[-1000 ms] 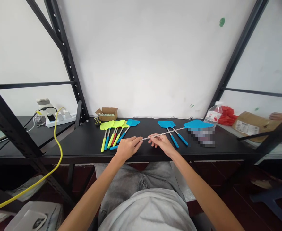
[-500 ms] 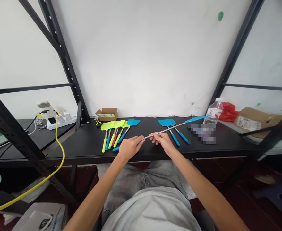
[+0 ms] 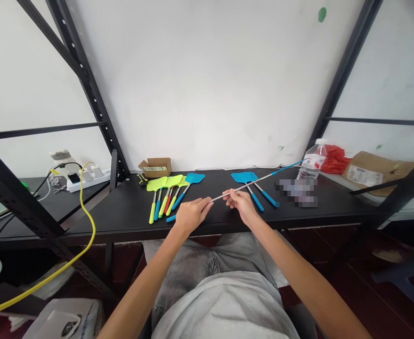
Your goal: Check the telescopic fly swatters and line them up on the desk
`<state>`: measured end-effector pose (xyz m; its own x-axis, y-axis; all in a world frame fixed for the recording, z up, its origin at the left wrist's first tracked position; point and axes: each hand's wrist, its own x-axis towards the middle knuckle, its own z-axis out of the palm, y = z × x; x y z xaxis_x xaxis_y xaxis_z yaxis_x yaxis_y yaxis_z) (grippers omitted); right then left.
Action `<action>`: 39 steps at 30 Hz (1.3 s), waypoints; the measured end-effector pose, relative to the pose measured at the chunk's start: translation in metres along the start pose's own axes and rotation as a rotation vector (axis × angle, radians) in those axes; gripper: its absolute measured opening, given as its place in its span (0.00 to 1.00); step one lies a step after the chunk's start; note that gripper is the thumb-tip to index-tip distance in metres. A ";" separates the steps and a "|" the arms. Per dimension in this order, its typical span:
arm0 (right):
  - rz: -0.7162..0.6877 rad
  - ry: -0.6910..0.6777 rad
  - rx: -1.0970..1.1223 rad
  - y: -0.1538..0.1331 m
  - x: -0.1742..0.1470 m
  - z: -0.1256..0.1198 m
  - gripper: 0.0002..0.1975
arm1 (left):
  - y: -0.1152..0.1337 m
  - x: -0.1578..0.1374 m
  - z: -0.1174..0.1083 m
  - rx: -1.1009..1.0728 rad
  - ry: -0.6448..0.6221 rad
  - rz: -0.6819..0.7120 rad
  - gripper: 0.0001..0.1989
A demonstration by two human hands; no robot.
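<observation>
My left hand [image 3: 192, 215] grips the swatter [image 3: 265, 177] by its handle [image 3: 171, 218] and my right hand [image 3: 242, 205] pinches its rod [image 3: 258, 181] above the tabletop [image 3: 122, 207], but if I swing it too far right, its tip [image 3: 296, 164] could bump the bottle [image 3: 312, 165] over.

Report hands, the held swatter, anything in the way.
Left hand closed around blue handle. Right hand pinching metal rod. Blue swatter slants up rightward. Bottle overlaps its tip in view; contact unclear.
</observation>
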<state>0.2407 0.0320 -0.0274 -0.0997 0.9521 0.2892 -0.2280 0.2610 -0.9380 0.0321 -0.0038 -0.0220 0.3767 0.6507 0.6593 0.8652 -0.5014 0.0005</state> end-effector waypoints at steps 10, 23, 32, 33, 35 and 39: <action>-0.017 0.078 0.065 0.001 0.001 -0.001 0.22 | -0.002 0.001 0.000 -0.022 -0.005 0.000 0.18; -0.056 0.222 0.217 0.000 0.002 0.001 0.20 | -0.002 0.001 0.000 -0.011 -0.011 0.000 0.18; -0.062 0.157 0.166 0.002 0.002 -0.002 0.21 | -0.006 -0.003 0.002 0.003 0.024 -0.011 0.17; -0.063 0.137 0.154 0.001 0.001 -0.001 0.21 | -0.006 -0.003 0.002 0.012 0.037 -0.016 0.17; -0.067 0.058 0.105 0.000 -0.001 0.000 0.20 | -0.006 -0.004 0.003 0.020 0.053 -0.016 0.17; -0.111 -0.200 -0.098 -0.003 -0.006 0.005 0.18 | -0.004 -0.005 0.003 0.001 0.056 0.022 0.16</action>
<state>0.2370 0.0249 -0.0256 -0.2711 0.8688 0.4144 -0.1542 0.3857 -0.9096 0.0281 -0.0035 -0.0277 0.3764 0.6070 0.6999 0.8576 -0.5142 -0.0153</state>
